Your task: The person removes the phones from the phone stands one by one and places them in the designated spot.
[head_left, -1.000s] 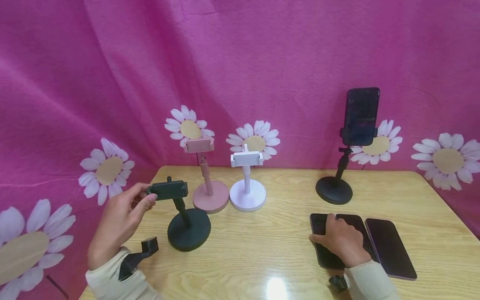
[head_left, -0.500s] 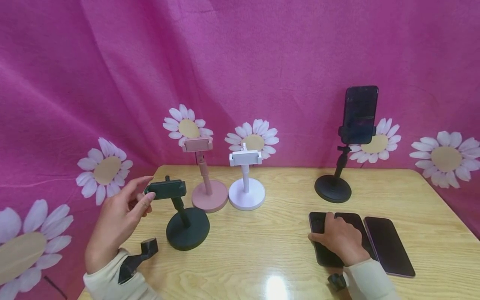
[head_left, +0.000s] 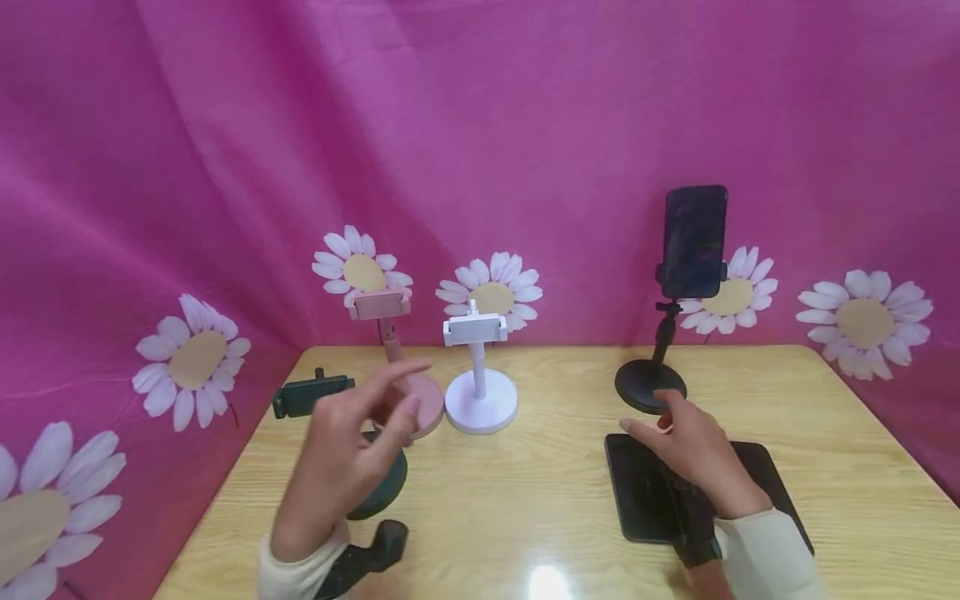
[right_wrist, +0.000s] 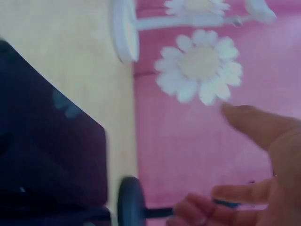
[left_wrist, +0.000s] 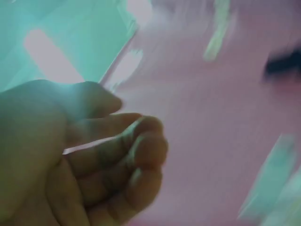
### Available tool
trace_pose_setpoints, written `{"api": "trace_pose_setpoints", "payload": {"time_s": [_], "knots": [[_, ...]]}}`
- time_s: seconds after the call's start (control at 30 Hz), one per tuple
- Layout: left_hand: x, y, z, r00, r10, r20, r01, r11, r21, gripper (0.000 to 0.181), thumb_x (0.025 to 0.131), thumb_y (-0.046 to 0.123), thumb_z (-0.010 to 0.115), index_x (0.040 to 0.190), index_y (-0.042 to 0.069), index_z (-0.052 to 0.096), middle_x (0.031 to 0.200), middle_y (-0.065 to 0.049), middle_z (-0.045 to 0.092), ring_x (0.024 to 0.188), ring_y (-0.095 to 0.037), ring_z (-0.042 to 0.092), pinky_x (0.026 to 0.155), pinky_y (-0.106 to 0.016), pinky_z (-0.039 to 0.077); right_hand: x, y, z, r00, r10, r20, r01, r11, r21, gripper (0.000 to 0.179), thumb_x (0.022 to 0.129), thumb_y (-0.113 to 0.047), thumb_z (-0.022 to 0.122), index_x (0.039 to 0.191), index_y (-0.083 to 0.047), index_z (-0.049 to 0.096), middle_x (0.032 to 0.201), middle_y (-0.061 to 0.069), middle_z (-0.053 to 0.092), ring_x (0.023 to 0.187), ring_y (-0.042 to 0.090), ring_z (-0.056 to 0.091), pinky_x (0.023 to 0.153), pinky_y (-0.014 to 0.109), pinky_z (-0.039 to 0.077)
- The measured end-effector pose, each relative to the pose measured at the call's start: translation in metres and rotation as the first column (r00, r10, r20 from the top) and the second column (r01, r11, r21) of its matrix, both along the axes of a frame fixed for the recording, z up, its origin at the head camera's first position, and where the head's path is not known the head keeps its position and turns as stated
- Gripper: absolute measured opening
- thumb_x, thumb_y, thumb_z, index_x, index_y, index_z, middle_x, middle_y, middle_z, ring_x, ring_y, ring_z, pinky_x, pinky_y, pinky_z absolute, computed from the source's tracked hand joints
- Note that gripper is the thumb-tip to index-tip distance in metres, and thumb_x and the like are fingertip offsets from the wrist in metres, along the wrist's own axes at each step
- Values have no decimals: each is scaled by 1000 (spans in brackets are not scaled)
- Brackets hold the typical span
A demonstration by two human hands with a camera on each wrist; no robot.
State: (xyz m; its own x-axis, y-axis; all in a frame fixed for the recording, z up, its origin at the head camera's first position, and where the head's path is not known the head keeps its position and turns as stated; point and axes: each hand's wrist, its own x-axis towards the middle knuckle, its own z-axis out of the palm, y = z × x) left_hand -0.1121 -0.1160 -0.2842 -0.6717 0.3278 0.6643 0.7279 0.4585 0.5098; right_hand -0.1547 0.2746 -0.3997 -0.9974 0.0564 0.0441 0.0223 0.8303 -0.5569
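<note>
My left hand [head_left: 333, 467] is raised in front of a dark green phone stand [head_left: 303, 398], fingers loosely bent and thumb apart. Nothing shows between its fingers in the left wrist view, where the hand [left_wrist: 94, 155] appears against the pink cloth. The green stand's base is partly covered by that hand. Above flat black phones [head_left: 637, 492] at the right, my right hand [head_left: 697, 446] hovers with thumb and index finger spread, holding nothing. The right wrist view shows its fingers [right_wrist: 242, 120] apart too. My right forearm hides part of the phones.
A pink stand [head_left: 381, 305] and a white stand [head_left: 480, 404] stand at the back left of the wooden table [head_left: 540, 492]. Behind my right hand a black stand [head_left: 648, 385] bears an upright phone [head_left: 695, 242]. Flowered pink cloth [head_left: 570, 150] hangs behind.
My left hand has let go of the green stand's holder and moved right. My right hand has lifted off the phones. The head view has shifted slightly.
</note>
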Motion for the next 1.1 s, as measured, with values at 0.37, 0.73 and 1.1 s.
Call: {"api": "trace_pose_setpoints", "payload": {"time_s": [0.37, 0.73, 1.1], "knots": [[-63, 157, -18, 856, -438, 276, 427, 899, 102, 53, 98, 22, 55, 146, 28, 35, 106, -1, 66, 85, -2, 65, 74, -20, 54, -41, 64, 52, 978, -136, -157, 70, 927, -368, 92, 91, -56, 55, 153, -5, 10, 136, 35, 42, 116, 50, 52, 81, 49, 50], [-159, 269, -41, 769, -231, 596, 137, 970, 199, 56, 101, 41, 45, 152, 32, 23, 140, -7, 52, 117, -21, 58, 98, -40, 45, -94, 85, 60, 992, -40, -117, -50, 730, -681, 85, 96, -50, 47, 153, -26, -13, 151, 32, 21, 132, 49, 35, 99, 52, 40], [-190, 323, -54, 799, -248, 548, 68, 942, 328, 44, 104, 25, 41, 147, 19, 39, 143, -9, 48, 126, -24, 52, 105, -36, 39, -110, 83, 53, 975, -19, -222, -162, 623, -765, 56, 99, -40, 46, 147, -28, 19, 135, 35, 44, 109, 31, 63, 93, 56, 44]]}}
